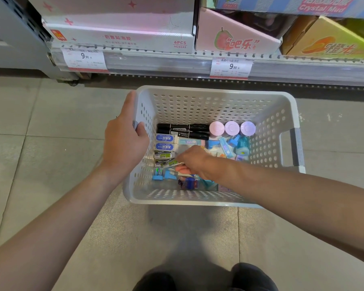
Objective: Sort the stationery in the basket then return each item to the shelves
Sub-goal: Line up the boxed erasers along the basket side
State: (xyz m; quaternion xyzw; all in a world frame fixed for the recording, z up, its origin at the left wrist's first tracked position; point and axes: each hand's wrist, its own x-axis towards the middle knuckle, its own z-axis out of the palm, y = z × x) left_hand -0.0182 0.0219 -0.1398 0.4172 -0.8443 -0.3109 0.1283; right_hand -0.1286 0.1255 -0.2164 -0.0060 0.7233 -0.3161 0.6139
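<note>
The left forearm is extended from 7 o'clock toward the centre of the view; the left hand (pixel 125 141) is seen back-up, with the thumb hooked over at 2 o'clock and the fingers curled out of sight in a grip; the right forearm is brought in from 4 o'clock, crossing toward 10 o'clock; the right hand (pixel 192 159) is bent down at the wrist, its fingers curled and pinched together at its 9 o'clock side.

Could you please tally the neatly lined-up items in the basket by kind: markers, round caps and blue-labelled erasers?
Black markers: 2
Round pastel caps: 3
Blue-labelled erasers: 2
Total: 7
</note>
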